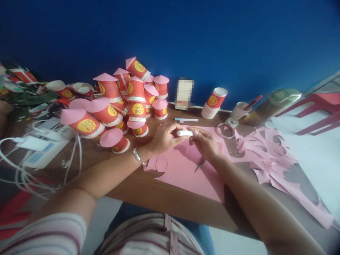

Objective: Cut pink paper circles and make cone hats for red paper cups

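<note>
Above the pink paper sheet (196, 184), a small white cylinder (183, 133) sits between my hands; its exact kind is unclear. My left hand (166, 137) has thumb and fingers curled around its left end. At the right end, my right hand (205, 143) pinches it, with those fingertips partly hidden. A dark pointed blade (199, 165), perhaps of scissors, shows on the sheet below my right wrist. Cut pink paper pieces (158, 164) lie beneath my left wrist. Behind my hands is a white pen with a blue end (186, 120).
Red paper cups with pink cone tops (106, 88) are piled at left, near a power strip (42, 152) and white cables. Stacked cups (214, 102), a tape roll (225, 131), a bottle (268, 106) and pink scraps (273, 156) are at right. A blue wall (170, 35) stands behind.
</note>
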`<state>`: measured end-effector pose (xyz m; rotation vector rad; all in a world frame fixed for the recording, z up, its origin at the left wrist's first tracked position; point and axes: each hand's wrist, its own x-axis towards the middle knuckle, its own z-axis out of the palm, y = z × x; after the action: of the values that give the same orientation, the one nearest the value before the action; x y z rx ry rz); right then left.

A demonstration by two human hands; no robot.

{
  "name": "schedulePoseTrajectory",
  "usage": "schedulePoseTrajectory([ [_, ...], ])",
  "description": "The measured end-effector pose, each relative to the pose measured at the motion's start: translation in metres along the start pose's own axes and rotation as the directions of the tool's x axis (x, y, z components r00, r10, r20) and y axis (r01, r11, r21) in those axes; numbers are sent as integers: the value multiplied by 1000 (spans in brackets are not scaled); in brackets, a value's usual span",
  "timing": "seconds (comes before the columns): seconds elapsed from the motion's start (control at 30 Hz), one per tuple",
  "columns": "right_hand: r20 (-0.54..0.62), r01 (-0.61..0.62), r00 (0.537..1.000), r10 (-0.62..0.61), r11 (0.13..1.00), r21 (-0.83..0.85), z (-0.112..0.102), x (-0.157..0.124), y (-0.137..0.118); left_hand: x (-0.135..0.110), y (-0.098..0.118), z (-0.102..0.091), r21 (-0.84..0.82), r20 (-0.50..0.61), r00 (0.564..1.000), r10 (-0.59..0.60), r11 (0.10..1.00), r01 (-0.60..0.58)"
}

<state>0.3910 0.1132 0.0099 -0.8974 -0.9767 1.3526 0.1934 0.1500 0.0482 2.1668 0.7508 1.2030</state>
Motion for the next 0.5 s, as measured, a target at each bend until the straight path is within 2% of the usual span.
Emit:
schedulePoseTrajectory([
  [0.13,7,20,1000,-20,1000,-11,-4,2,0,-2,-6,2,-210,22,983,-180,961,181],
  [0.27,18,90,996,-88,985,-145,-6,2,-3,-1,-4,5,-403,83,935,-344,847,347],
  [0.37,16,176,984,-179,945,-275,-6,2,-5,2,1,5,-444,96,907,-410,798,408],
  [0.5,9,261,958,-286,861,-436,-7,0,-8,6,5,6,-445,81,901,-426,793,416],
])
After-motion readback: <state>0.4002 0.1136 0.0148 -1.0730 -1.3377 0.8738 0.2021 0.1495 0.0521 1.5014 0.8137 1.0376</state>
